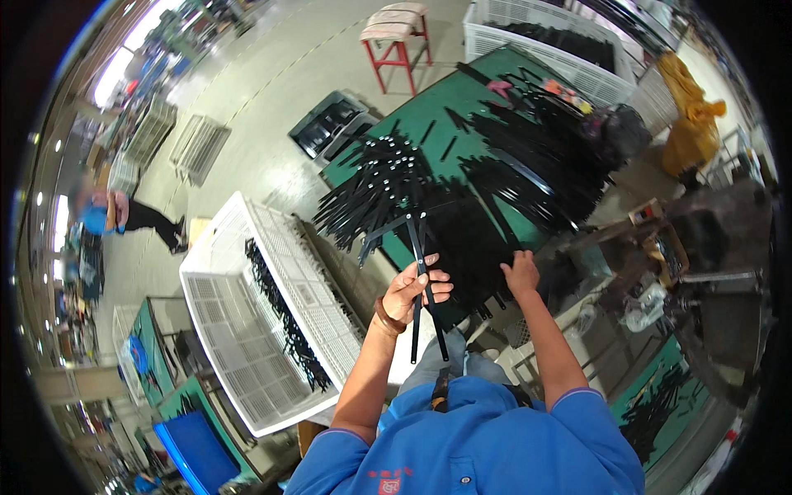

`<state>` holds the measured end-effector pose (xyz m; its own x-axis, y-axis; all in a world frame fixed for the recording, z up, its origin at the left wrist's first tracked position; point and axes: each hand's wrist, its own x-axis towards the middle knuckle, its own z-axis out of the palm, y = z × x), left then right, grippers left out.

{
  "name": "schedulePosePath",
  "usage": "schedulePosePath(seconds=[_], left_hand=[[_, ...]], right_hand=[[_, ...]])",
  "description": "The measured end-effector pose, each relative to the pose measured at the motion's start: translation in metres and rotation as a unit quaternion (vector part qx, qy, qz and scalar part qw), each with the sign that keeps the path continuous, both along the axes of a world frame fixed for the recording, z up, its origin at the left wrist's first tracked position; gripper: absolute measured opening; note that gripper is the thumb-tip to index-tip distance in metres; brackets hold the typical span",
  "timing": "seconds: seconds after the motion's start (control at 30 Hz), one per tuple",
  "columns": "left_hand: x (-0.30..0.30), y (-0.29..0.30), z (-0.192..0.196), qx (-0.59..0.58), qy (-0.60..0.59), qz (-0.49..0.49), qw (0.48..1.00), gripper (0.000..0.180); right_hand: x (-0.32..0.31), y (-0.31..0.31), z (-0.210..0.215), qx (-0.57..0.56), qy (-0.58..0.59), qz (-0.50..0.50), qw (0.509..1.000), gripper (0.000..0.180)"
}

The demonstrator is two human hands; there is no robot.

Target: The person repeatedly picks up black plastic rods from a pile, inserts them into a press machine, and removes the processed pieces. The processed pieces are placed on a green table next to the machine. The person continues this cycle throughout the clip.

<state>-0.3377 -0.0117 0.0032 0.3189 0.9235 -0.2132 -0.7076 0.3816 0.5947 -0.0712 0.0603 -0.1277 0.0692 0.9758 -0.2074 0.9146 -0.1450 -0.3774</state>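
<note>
My left hand [415, 290] grips two long black flat strips [422, 280], held roughly upright over the near edge of a green table [450, 99]. The strips' lower ends hang down toward my lap. My right hand [521, 272] rests on a heap of the same black strips [495, 190] that covers most of the table. A fan of black strips with shiny ends [379, 177] lies at the table's left end.
A large white plastic crate [239, 330] with a few black strips inside stands at my left. Another white crate [536, 41] sits beyond the table, next to a red stool [396, 37]. A person [124, 219] stands far left. Cluttered benches are at the right.
</note>
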Motion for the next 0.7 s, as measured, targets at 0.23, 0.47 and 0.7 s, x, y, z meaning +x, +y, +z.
schedulePosePath(seconds=[0.23, 0.47, 0.7], left_hand=[[-0.030, 0.016, 0.014, 0.036, 0.012, 0.017, 0.999, 0.046], [-0.057, 0.054, 0.013, 0.043, 0.044, -0.008, 0.998, 0.040], [-0.071, 0.107, 0.000, 0.043, 0.074, -0.036, 0.996, 0.032]], right_hand=[[0.025, 0.030, -0.014, -0.064, 0.070, 0.014, 0.995, 0.024], [0.028, 0.022, 0.003, -0.081, -0.015, 0.066, 0.994, 0.029], [0.013, 0.010, -0.002, -0.088, 0.037, -0.048, 0.994, 0.033]])
